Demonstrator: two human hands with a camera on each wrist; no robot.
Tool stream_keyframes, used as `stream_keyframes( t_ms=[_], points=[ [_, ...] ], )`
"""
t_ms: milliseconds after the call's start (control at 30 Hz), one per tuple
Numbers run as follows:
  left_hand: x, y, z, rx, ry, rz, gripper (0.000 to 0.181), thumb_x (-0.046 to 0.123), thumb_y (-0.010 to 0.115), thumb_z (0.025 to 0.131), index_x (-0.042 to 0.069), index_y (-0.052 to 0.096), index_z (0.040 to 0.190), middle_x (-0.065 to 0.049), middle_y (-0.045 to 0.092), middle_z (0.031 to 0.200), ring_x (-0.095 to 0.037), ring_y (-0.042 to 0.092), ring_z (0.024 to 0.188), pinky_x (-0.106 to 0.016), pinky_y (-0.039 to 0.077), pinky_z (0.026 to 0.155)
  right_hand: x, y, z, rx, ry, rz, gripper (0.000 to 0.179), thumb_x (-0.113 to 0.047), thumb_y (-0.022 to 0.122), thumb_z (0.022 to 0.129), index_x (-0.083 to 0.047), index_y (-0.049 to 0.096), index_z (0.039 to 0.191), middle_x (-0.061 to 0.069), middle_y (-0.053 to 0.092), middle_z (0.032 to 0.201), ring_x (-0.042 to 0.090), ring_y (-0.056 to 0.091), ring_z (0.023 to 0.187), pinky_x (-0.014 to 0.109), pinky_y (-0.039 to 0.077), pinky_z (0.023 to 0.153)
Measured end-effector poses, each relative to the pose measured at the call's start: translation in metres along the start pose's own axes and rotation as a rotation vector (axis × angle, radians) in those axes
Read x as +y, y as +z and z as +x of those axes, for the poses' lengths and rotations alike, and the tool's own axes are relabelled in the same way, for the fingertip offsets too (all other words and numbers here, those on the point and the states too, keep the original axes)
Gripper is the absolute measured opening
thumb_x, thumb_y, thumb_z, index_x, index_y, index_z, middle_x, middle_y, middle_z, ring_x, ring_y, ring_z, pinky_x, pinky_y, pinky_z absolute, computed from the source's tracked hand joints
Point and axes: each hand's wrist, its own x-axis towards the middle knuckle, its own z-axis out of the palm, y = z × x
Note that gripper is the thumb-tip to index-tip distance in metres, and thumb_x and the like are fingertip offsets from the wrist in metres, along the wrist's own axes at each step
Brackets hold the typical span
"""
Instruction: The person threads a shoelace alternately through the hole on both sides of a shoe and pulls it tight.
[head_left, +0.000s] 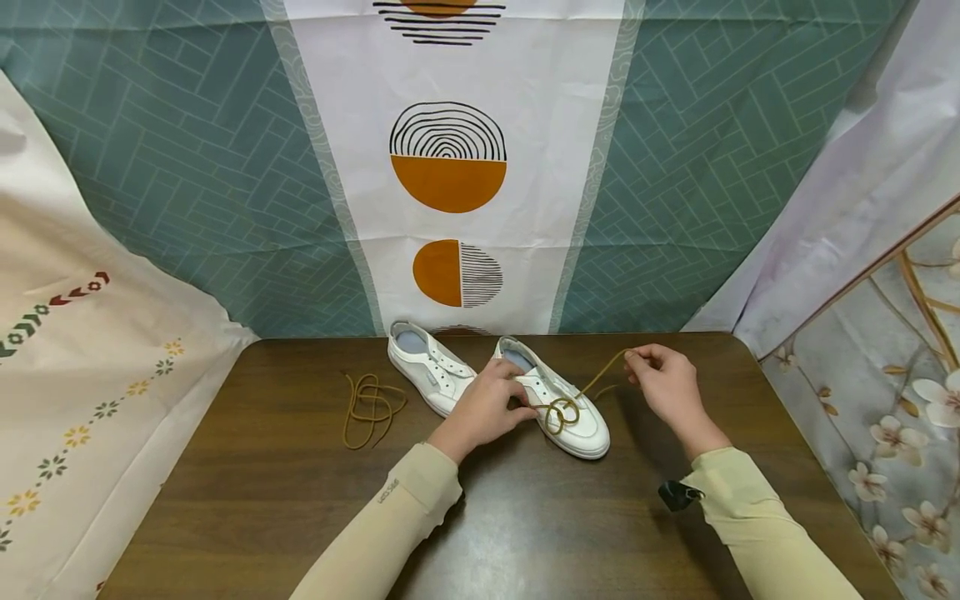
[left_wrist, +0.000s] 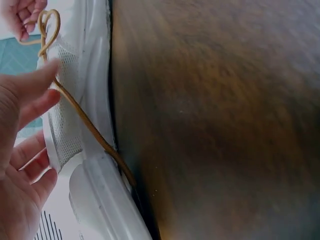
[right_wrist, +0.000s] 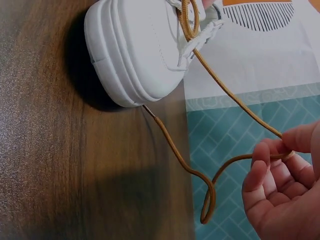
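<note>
1. Markings: we find small dark lettering point(head_left: 388, 490) on the left sleeve point(head_left: 375, 533), too small to read. The second shoe point(head_left: 431, 377) carries a small grey mark on its side, equally illegible to us.
2. Openings: both white shoes show a grey-blue lining through the foot opening; that of the worked shoe point(head_left: 587, 432) is partly covered by the left hand point(head_left: 489, 402).
3. Left hand: we observe thumb and forefinger pinching the brown lace point(right_wrist: 235, 101) above the worked shoe, the remaining fingers spread beside its upper. Whether these touch the shoe we cannot tell.
4. Right hand point(head_left: 663, 382): thumb and fingertips pinch the same lace, drawn up from the shoe in a slanting line. A slack length hangs from this hand.
5. Position: the lace forms loose loops over the front of the worked shoe, which rests on the dark wooden surface point(head_left: 555, 525), toe towards the wearer. We cannot establish whether it passes through the eyelets.
6. Spare lace point(head_left: 372, 397): it lies loosely coiled on the surface, left of the second shoe.
7. Obscured: the left hand hides the second shoe's toe; both sleeves are cut off below.
</note>
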Motion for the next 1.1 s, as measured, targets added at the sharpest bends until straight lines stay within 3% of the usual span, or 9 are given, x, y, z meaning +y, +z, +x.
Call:
stream_keyframes(
  t_ms=[167,367,467,633,767,900,1100],
  points=[
    [-0.003,-0.001,-0.005,-0.003,0.027,0.055,0.013,0.034,0.072,0.081,0.023,0.072,0.075,-0.003,0.057,0.125,-0.018,0.044,0.123,-0.031,0.036,0.107,0.002,-0.001,0.000,0.039,-0.033,-0.053,0.029,-0.037,0.056,0.092,-0.011,0.069,0.099,0.008,0.068,0.086,0.011,0.062,0.072,0.026,0.048,0.061],
    [-0.013,-0.025,-0.011,0.076,-0.035,0.038,0.013,0.029,0.070,0.080,0.021,0.068,0.070,-0.007,0.057,0.126,-0.022,0.046,0.121,-0.035,0.040,0.101,0.006,-0.008,0.001,0.136,-0.017,-0.143,0.027,-0.038,0.059,0.089,-0.015,0.072,0.096,0.003,0.064,0.080,0.013,0.055,0.070,0.028,0.042,0.058],
    [-0.022,-0.040,-0.014,0.110,-0.079,0.039,0.013,0.027,0.069,0.079,0.022,0.065,0.068,-0.006,0.058,0.123,-0.022,0.047,0.119,-0.037,0.039,0.101,0.006,-0.010,0.002,0.097,0.024,-0.080,0.027,-0.034,0.056,0.091,-0.011,0.069,0.098,0.005,0.068,0.078,0.013,0.060,0.061,0.027,0.047,0.053],
    [-0.031,-0.057,-0.022,0.128,-0.130,0.042,0.012,0.021,0.066,0.077,0.021,0.062,0.066,-0.004,0.063,0.115,-0.022,0.053,0.110,-0.040,0.042,0.094,0.004,-0.011,0.002,0.030,0.060,0.073,0.030,-0.029,0.048,0.095,-0.007,0.063,0.109,0.014,0.070,0.098,0.012,0.068,0.067,0.024,0.054,0.061],
    [-0.035,-0.065,-0.032,0.099,-0.195,0.031,0.008,0.022,0.064,0.076,0.020,0.060,0.069,0.002,0.066,0.093,-0.015,0.058,0.087,-0.032,0.046,0.079,0.001,-0.010,0.003,0.090,0.037,0.121,0.033,-0.033,0.049,0.095,-0.008,0.063,0.111,0.016,0.069,0.099,0.002,0.065,0.070,0.017,0.052,0.063],
    [-0.038,-0.069,-0.041,0.047,-0.285,0.019,0.010,0.025,0.064,0.079,0.023,0.058,0.072,0.011,0.060,0.071,-0.008,0.050,0.061,-0.025,0.041,0.059,-0.001,-0.009,0.006,0.186,0.024,0.223,0.032,-0.031,0.056,0.093,-0.004,0.064,0.108,0.010,0.068,0.089,-0.002,0.062,0.067,0.016,0.052,0.061],
    [-0.044,-0.073,-0.051,-0.013,-0.328,0.010,0.014,0.023,0.072,0.077,0.023,0.059,0.072,0.013,0.059,0.067,-0.006,0.050,0.060,-0.026,0.041,0.059,-0.001,-0.010,0.007,0.261,0.036,0.330,0.025,-0.023,0.062,0.090,-0.004,0.065,0.104,-0.002,0.064,0.084,-0.002,0.061,0.067,0.017,0.051,0.059]
  ],
)
